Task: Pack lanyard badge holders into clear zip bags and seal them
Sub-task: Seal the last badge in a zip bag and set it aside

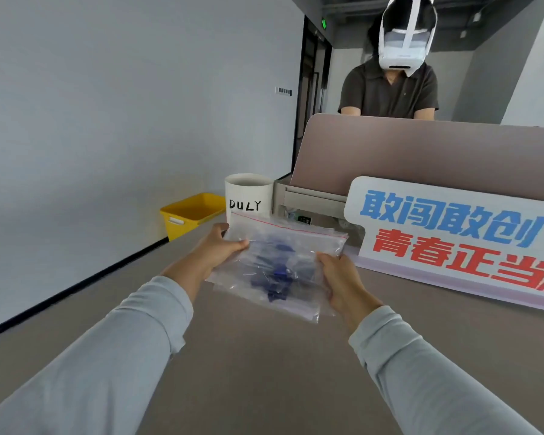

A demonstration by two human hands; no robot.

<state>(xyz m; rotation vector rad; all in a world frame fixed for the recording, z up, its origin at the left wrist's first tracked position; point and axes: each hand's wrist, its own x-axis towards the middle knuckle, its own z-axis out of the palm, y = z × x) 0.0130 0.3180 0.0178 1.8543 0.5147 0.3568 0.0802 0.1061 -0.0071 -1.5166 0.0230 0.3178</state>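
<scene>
Both hands are holding a clear zip bag (280, 265) up above the worktop (264, 372), out toward its far edge: the left hand (214, 249) is pinching the bag's left side and the right hand (343, 281) is gripping its right side. A blue lanyard badge holder (277, 277) is lying inside the bag, between the two hands. The bag's red-lined zip edge is pointing away, toward a white mug (248, 196) marked DULY.

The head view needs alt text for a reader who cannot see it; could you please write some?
Left hand and right hand hold a clear zip bag with blue lanyard material inside, above a grey table. Behind stand a white cup and a sign.
</scene>
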